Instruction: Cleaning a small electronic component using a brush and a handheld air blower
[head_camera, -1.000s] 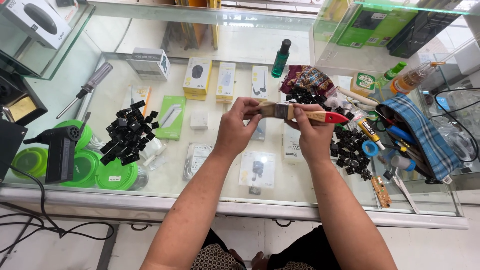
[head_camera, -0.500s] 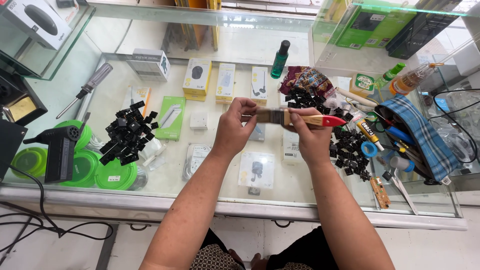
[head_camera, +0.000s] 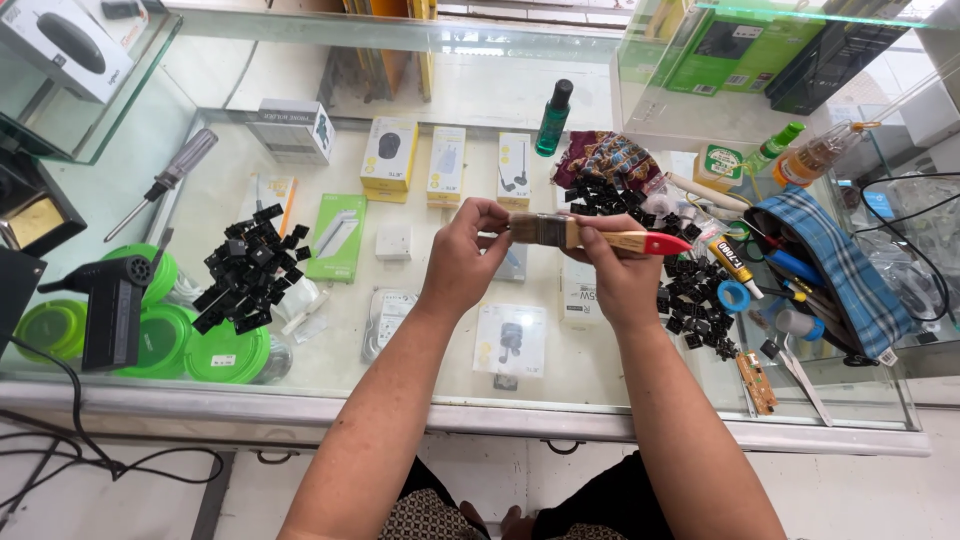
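Wooden paintbrush (head_camera: 600, 237): held level above the middle of the glass counter (head_camera: 440, 370), red-tipped handle pointing to the person's right, dark bristles to the left.
Right hand (head_camera: 622, 278): clenched round the pale wooden handle of the paintbrush, thumb on top, just behind the metal band.
Left hand (head_camera: 468, 255): fingertips pinched at the bristle end of the paintbrush; whether something small sits between the fingers and the bristles cannot be told.
Left pile: a heap of small black plastic parts (head_camera: 245, 265) lies on the glass, well to the left of the left hand.
Right pile: a second scatter of black parts (head_camera: 695, 295) lies beside and beyond the right hand, spreading toward the patterned cloth (head_camera: 610, 160).
Green lids (head_camera: 225, 350): round green containers sit at the near left edge, next to a black hot-air tool (head_camera: 110, 300) with its cable trailing off the counter.
Screwdriver (head_camera: 165, 180): grey-handled, lying slantwise at the far left.
Under the glass: small yellow and white boxes (head_camera: 390, 155) stand in a row on the shelf beneath, beyond the hands.
Green bottle (head_camera: 552, 120): upright with a black cap, beyond the paintbrush.
Tool pouch (head_camera: 830, 270): blue checked fabric, open at the right, pens and tools poking out; a tube of glue (head_camera: 735, 262) lies just beside it.
Circuit board (head_camera: 757, 380): a small brown strip near the front right edge.
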